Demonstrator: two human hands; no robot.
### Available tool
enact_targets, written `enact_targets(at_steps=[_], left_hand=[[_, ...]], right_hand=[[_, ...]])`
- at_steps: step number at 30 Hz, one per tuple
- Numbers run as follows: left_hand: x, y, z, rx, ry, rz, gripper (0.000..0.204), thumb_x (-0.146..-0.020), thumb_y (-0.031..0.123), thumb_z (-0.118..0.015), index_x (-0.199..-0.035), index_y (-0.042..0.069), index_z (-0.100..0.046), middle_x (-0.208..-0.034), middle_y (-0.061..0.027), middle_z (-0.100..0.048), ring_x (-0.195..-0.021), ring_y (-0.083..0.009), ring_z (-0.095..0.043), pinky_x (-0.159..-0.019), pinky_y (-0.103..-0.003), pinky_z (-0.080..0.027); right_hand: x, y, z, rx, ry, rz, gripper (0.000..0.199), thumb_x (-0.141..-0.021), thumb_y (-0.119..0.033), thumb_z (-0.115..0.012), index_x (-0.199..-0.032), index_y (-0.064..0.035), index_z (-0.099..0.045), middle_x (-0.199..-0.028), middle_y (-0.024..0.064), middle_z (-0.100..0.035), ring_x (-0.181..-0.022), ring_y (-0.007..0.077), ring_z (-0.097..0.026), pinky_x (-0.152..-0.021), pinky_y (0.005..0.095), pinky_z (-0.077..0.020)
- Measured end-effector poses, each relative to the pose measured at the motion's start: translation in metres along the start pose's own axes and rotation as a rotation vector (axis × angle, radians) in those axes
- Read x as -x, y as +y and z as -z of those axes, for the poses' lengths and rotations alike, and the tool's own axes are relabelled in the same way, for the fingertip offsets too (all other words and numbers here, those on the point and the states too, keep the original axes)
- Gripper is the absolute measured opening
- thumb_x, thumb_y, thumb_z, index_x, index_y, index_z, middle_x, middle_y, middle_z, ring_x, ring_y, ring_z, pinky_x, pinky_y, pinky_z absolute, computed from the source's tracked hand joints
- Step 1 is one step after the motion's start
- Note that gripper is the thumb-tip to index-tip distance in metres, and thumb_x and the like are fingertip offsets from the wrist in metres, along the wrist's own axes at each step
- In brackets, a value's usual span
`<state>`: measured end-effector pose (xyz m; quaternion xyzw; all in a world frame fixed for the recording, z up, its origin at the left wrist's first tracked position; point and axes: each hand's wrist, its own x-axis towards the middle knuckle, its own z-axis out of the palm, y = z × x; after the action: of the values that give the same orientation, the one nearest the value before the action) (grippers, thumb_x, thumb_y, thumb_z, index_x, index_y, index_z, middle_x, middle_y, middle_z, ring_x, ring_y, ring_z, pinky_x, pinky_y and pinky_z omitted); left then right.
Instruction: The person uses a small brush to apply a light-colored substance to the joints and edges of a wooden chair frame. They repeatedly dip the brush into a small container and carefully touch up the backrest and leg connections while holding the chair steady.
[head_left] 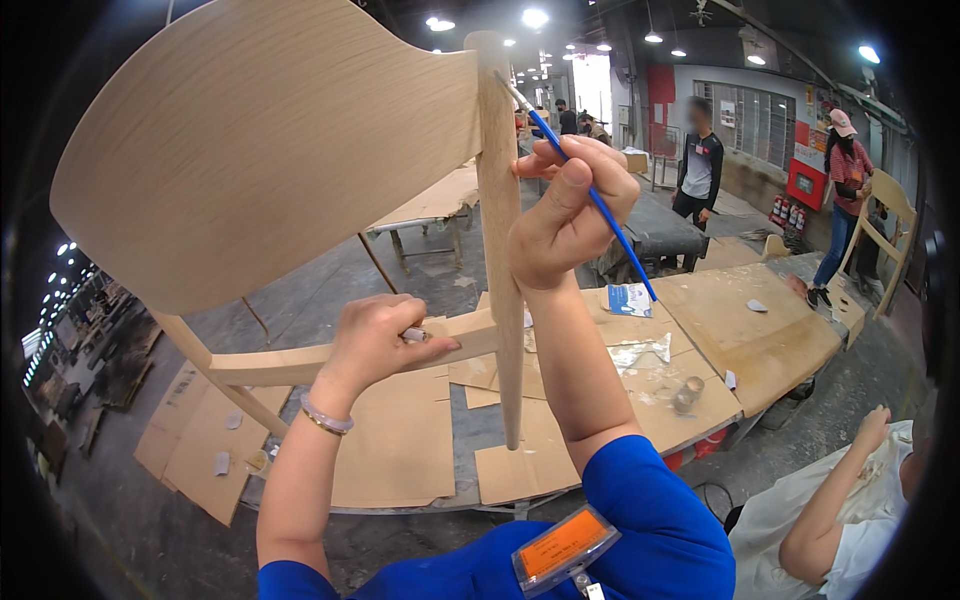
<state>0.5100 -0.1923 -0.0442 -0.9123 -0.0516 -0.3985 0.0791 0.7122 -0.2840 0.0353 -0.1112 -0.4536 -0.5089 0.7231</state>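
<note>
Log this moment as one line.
left hand: gripping small pale item, at chair rail | right hand: holding blue brush, tip near top of wooden post | below: cardboard

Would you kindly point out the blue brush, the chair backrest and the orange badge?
Blue brush (619, 238), head view: lower handle.
Chair backrest (260, 145), head view: panel middle.
Orange badge (567, 545), head view: its card.

The right forearm rises steeply, right hand held high, thumb and fingers pinched together — left hand lower, fingers curled, left forearm slanting up from below
</note>
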Motion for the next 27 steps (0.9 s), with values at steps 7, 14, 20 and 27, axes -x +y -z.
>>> enact_targets(at_steps=[7, 14, 20, 27], left_hand=[[0.003, -0.004, 0.001, -0.024, 0.0, 0.007, 0.056, -0.072, 0.048, -0.092, -0.066, 0.008, -0.054, -0.059, -0.0074, -0.055, -0.053, -0.0248, -0.054, -0.05, -0.036, -0.043], [0.005, -0.009, 0.005, -0.005, -0.016, 0.006, 0.056, -0.073, 0.047, -0.091, -0.065, 0.008, -0.053, -0.059, -0.0075, -0.055, -0.053, -0.0253, -0.055, -0.051, -0.037, -0.044], [0.007, -0.012, 0.011, -0.015, -0.03, 0.027, 0.054, -0.074, 0.047, -0.091, -0.065, 0.008, -0.055, -0.058, -0.0067, -0.056, -0.053, -0.0247, -0.058, -0.051, -0.037, -0.046], [0.011, -0.016, 0.01, -0.009, 0.002, 0.023, 0.056, -0.069, 0.046, -0.094, -0.065, 0.008, -0.053, -0.059, -0.0062, -0.056, -0.053, -0.0241, -0.055, -0.05, -0.036, -0.043]], right_hand=[[0.004, -0.001, -0.006, -0.039, 0.005, -0.025, 0.027, -0.113, -0.023, -0.046, -0.119, 0.0028, -0.047, -0.107, 0.0171, -0.061, -0.071, 0.0145, -0.067, -0.062, 0.0253, -0.0598], [0.008, -0.002, -0.013, -0.037, 0.002, -0.032, 0.027, -0.113, -0.023, -0.046, -0.118, 0.0034, -0.047, -0.104, 0.0167, -0.062, -0.07, 0.015, -0.068, -0.063, 0.0256, -0.0604], [0.01, -0.002, -0.018, -0.061, -0.007, -0.003, 0.026, -0.113, -0.022, -0.046, -0.118, 0.0039, -0.047, -0.104, 0.0167, -0.062, -0.071, 0.0155, -0.069, -0.064, 0.0257, -0.0607], [0.014, -0.003, -0.022, -0.045, -0.01, -0.014, 0.026, -0.113, -0.021, -0.047, -0.119, 0.0041, -0.048, -0.11, 0.0176, -0.061, -0.074, 0.016, -0.07, -0.064, 0.0261, -0.0614]])
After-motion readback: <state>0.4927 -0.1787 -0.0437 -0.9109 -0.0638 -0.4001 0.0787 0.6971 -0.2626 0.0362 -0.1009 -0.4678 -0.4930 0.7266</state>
